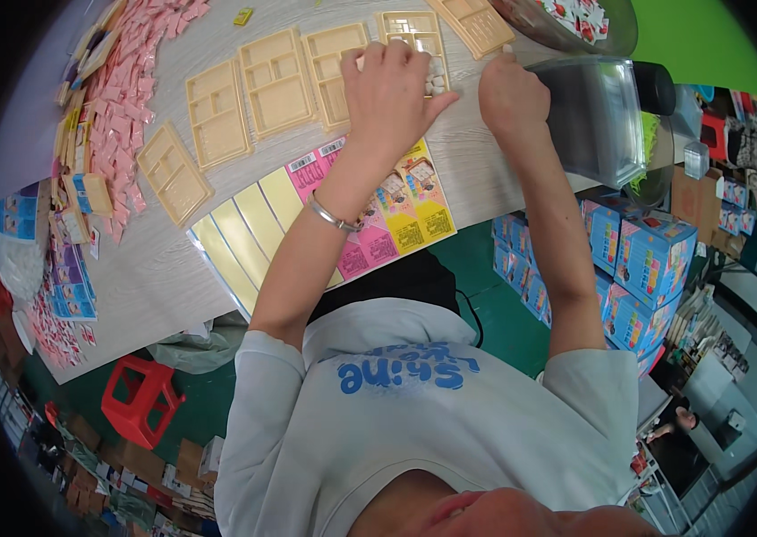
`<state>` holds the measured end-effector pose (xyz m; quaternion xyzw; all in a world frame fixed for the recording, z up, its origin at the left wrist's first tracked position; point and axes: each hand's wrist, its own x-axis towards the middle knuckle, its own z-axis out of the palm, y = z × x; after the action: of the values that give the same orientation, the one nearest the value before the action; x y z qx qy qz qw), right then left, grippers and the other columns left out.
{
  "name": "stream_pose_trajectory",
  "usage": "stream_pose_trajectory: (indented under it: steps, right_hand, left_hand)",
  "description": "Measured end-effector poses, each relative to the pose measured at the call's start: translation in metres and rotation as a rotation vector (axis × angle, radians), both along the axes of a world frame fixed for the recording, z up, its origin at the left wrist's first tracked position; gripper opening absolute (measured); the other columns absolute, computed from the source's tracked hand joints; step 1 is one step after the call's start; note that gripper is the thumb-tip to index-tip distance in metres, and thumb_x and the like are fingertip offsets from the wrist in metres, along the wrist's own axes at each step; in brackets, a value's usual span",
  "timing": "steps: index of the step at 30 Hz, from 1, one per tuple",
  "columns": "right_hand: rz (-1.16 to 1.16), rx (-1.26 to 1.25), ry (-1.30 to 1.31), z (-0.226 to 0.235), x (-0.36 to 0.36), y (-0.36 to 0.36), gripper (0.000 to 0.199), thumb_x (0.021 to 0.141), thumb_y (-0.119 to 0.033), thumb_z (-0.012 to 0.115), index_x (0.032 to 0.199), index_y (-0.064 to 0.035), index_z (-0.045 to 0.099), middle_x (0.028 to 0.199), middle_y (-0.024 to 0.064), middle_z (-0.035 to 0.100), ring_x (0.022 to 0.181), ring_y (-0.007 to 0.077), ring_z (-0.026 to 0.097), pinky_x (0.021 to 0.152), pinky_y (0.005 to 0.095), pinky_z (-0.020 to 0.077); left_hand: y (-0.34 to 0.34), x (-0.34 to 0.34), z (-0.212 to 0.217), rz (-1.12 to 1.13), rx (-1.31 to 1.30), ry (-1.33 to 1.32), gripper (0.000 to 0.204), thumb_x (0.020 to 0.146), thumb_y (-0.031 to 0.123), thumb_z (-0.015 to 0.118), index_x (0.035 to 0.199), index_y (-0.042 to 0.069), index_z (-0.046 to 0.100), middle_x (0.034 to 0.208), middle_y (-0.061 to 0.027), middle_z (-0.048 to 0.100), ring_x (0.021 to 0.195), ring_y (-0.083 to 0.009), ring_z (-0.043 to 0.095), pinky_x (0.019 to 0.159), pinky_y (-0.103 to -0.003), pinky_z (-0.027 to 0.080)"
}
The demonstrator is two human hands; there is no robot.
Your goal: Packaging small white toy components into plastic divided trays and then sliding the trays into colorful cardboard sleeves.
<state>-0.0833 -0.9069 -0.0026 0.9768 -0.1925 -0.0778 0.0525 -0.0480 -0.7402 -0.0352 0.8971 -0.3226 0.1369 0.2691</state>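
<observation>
Several white pieces (436, 83) lie in one tray (408, 25) by the left hand (386, 94).

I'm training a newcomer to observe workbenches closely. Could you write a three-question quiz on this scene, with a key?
1. Multiple choice: what colour are the compartment trays near the left hand?
A) pink
B) beige
C) blue

2. True or false: the red plastic stool stands on the tabletop.

3. Short answer: which hand is nearer the clear plastic container?

Key:
1. B, beige.
2. False: the red plastic stool is on the green floor, not on the tabletop.
3. The right hand.
</observation>
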Motion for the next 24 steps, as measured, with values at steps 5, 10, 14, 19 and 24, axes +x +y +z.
stream_pose_trajectory:
  steps: [5,10,14,19,24]
  right_hand:
    - [0.007,-0.038,0.063,-0.010,-0.007,-0.005,0.018,0.093,-0.013,0.058,0.099,0.0003,0.069,0.104,0.0238,0.072,0.087,0.0352,0.076,0.072,0.0453,0.0621]
    - [0.081,-0.049,-0.164,0.010,-0.024,0.001,0.015,0.092,-0.012,0.058,0.095,-0.0058,0.072,0.092,0.0145,0.075,0.086,0.0360,0.075,0.072,0.0481,0.0605]
    - [0.187,-0.166,-0.029,0.029,0.020,-0.004,0.015,0.089,-0.013,0.063,0.093,-0.0081,0.076,0.092,0.0121,0.076,0.085,0.0329,0.076,0.069,0.0437,0.0605]
    - [0.210,-0.271,0.261,0.007,0.065,-0.021,0.019,0.089,-0.014,0.064,0.098,-0.0125,0.081,0.095,0.0098,0.079,0.089,0.0263,0.077,0.070,0.0381,0.0597]
    - [0.121,-0.213,0.139,0.000,0.058,-0.031,0.020,0.091,-0.017,0.062,0.099,-0.0123,0.081,0.096,0.0105,0.079,0.091,0.0259,0.077,0.073,0.0403,0.0598]
  left_hand:
    - [-0.003,0.006,-0.013,0.041,-0.108,0.021,0.042,0.075,0.040,0.084,0.105,0.012,0.073,0.106,-0.0048,0.065,0.104,-0.0253,0.058,0.099,-0.048,0.035]
    - [0.006,0.018,-0.029,-0.087,-0.143,-0.092,0.043,0.082,0.040,0.078,0.115,0.013,0.072,0.123,-0.0020,0.067,0.121,-0.0238,0.056,0.109,-0.053,0.033]
    - [0.004,0.005,-0.033,-0.158,0.197,-0.136,0.058,0.092,0.050,0.065,0.136,0.013,0.062,0.146,-0.0019,0.057,0.141,-0.0246,0.045,0.117,-0.057,0.028]
    - [0.004,-0.007,-0.026,-0.129,0.248,-0.095,0.075,0.094,0.063,0.056,0.147,0.010,0.052,0.155,-0.0052,0.048,0.147,-0.0270,0.039,0.120,-0.059,0.025]
    - [0.014,0.015,-0.013,-0.032,0.064,-0.041,0.068,0.093,0.057,0.062,0.141,0.009,0.058,0.150,-0.0084,0.053,0.144,-0.0289,0.043,0.120,-0.059,0.025]
